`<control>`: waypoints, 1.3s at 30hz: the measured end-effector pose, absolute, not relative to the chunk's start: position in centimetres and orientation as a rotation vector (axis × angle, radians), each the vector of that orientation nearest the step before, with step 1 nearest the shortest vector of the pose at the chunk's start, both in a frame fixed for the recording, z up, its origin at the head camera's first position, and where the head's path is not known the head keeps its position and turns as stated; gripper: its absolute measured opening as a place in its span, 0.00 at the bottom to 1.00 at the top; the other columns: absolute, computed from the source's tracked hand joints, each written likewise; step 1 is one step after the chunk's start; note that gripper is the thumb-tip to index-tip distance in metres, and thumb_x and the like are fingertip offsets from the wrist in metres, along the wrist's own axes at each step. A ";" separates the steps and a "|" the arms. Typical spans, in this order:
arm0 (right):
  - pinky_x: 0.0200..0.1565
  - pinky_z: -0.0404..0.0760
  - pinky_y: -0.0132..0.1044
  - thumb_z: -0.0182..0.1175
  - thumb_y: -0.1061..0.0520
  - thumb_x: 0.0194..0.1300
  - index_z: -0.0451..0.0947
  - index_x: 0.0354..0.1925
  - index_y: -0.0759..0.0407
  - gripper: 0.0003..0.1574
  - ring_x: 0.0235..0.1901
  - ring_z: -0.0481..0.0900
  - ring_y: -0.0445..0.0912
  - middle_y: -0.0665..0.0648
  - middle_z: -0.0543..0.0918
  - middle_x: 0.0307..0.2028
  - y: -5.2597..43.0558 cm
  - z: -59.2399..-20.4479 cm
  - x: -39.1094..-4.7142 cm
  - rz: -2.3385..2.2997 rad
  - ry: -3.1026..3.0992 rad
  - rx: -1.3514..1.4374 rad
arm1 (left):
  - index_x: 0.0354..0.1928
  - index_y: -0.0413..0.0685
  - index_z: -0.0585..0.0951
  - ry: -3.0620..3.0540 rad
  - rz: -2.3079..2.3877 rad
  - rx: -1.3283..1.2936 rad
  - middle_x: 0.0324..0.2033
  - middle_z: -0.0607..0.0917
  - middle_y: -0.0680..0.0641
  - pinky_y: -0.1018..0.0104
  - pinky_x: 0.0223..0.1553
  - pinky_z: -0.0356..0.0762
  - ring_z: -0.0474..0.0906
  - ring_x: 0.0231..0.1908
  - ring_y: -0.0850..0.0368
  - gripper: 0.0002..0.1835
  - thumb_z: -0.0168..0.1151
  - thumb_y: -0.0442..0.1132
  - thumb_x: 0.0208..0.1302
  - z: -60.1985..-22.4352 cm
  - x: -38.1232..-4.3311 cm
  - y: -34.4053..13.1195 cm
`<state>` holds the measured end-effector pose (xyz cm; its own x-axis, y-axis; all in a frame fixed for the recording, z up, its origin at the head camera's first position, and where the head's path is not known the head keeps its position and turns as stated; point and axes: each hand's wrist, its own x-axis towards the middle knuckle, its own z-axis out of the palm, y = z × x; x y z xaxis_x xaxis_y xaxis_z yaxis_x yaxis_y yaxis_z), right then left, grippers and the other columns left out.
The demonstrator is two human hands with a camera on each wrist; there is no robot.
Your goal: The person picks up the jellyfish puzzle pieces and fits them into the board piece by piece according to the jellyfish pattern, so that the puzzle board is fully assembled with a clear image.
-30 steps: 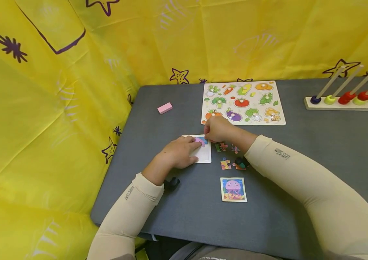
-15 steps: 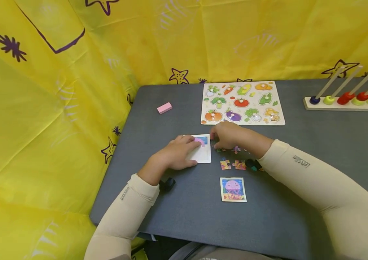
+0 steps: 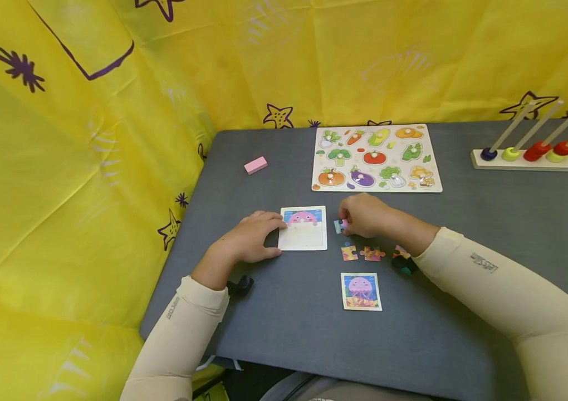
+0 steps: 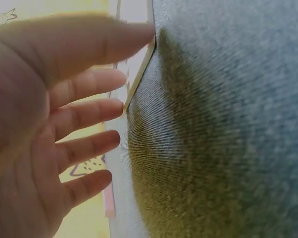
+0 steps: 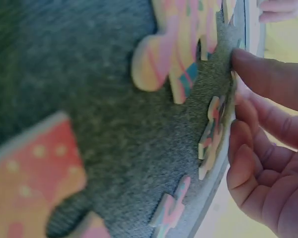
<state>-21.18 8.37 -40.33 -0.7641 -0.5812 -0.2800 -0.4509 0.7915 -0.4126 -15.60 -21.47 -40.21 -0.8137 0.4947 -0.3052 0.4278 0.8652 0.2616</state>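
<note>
In the head view a white square puzzle tray (image 3: 302, 240) holds joined pieces along its top, showing a pink jellyfish head (image 3: 302, 218). My left hand (image 3: 246, 236) touches the tray's left edge, fingers spread and fairly straight; the left wrist view shows thumb and fingers (image 4: 89, 113) along that edge. To the right of the tray, my right hand (image 3: 368, 216) pinches a teal and pink puzzle piece (image 3: 340, 226) between thumb and fingers, low over the table. More loose pieces, one yellow (image 3: 349, 253) and one orange-pink (image 3: 372, 254), lie below it; others show in the right wrist view (image 5: 176, 47).
A jellyfish picture card (image 3: 361, 291) lies nearer the person. Behind the hands are a vegetable peg board (image 3: 376, 159) and a pink block (image 3: 255, 165). A bead stacker with upright rods (image 3: 532, 160) stands at the far right. Yellow cloth (image 3: 264, 61) borders the grey table.
My right hand has moved right and slightly down from the tray's upper right corner to the loose pieces. My left hand has slid left off the jellyfish pieces to the tray's edge.
</note>
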 end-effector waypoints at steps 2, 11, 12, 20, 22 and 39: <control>0.39 0.74 0.42 0.76 0.54 0.58 0.80 0.36 0.56 0.14 0.32 0.76 0.47 0.52 0.80 0.30 8.6 -40.4 -21.1 -0.485 2.597 -0.761 | 0.68 0.53 0.76 2.672 0.259 0.703 0.72 0.71 0.47 0.44 0.73 0.60 0.62 0.73 0.46 0.29 0.68 0.48 0.66 -40.3 -15.6 -21.5; 0.33 0.75 0.38 0.70 0.57 0.66 0.85 0.31 0.53 0.05 0.22 0.78 0.43 0.50 0.81 0.25 9.3 -39.9 -21.3 -0.683 2.561 -0.784 | 0.66 0.52 0.78 2.680 0.267 0.746 0.72 0.71 0.46 0.44 0.74 0.60 0.63 0.74 0.46 0.26 0.68 0.47 0.68 -40.5 -15.8 -20.9; 0.33 0.75 0.38 0.70 0.57 0.65 0.86 0.32 0.54 0.04 0.23 0.78 0.43 0.50 0.82 0.25 9.3 -39.8 -21.4 -0.711 2.557 -0.782 | 0.66 0.52 0.78 2.680 0.270 0.752 0.72 0.71 0.46 0.44 0.74 0.60 0.63 0.74 0.46 0.26 0.67 0.47 0.68 -40.5 -15.8 -20.9; 0.33 0.73 0.35 0.73 0.55 0.62 0.85 0.36 0.58 0.08 0.28 0.76 0.43 0.52 0.82 0.26 5.7 -39.8 -21.8 -0.838 2.497 -0.767 | 0.65 0.51 0.78 2.693 0.284 0.748 0.70 0.74 0.47 0.46 0.73 0.61 0.66 0.72 0.47 0.27 0.68 0.48 0.66 -40.8 -16.1 -20.9; 0.32 0.73 0.34 0.73 0.56 0.62 0.85 0.34 0.57 0.07 0.28 0.76 0.43 0.52 0.82 0.25 4.5 -40.0 -21.9 -0.848 2.478 -0.763 | 0.65 0.50 0.76 2.704 0.302 0.752 0.67 0.76 0.48 0.46 0.71 0.63 0.69 0.69 0.47 0.28 0.69 0.48 0.66 -40.8 -16.1 -20.8; 0.34 0.73 0.35 0.70 0.54 0.63 0.84 0.30 0.53 0.07 0.31 0.78 0.45 0.50 0.82 0.27 -0.4 -41.6 -22.5 -0.683 2.536 -0.762 | 0.73 0.51 0.72 2.729 0.251 0.807 0.69 0.76 0.46 0.45 0.70 0.65 0.70 0.69 0.46 0.35 0.68 0.48 0.66 -40.6 -15.7 -21.0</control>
<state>-22.46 -0.44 -41.57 -0.7696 -0.5942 -0.2335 -0.3968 0.7317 -0.5542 -15.75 -20.96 -40.63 -0.8033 0.5534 -0.2199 0.5040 0.8285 0.2440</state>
